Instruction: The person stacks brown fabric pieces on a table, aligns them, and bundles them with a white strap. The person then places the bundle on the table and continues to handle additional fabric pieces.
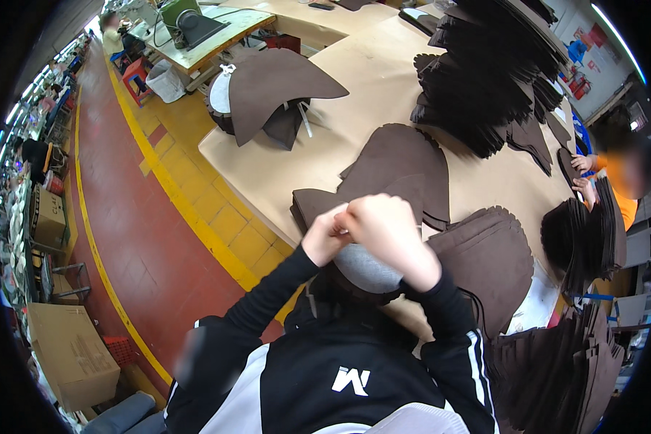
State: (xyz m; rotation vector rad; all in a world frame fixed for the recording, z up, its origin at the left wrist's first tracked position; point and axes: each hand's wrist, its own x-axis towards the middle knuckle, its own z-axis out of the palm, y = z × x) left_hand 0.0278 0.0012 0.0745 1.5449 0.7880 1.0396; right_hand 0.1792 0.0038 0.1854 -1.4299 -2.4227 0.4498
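My left hand (326, 236) and my right hand (389, 223) meet in front of my chest, both closed, with the fingertips together. Whatever they pinch is hidden between the fingers. Just below the right hand shows a rounded grey piece (369, 269), its upper part covered by that hand. Behind my hands lie dark brown sheet pieces (398, 155), one with a scalloped edge. Another pile of scalloped brown pieces (484, 260) sits to the right of my right wrist.
Paper covers the table (253, 173). A folded brown piece with a white tie (275, 90) lies at its far left. Tall brown stacks (477, 87) stand at the back right. A person in orange (618, 181) handles pieces at the right. A cardboard box (72, 354) stands across the red aisle.
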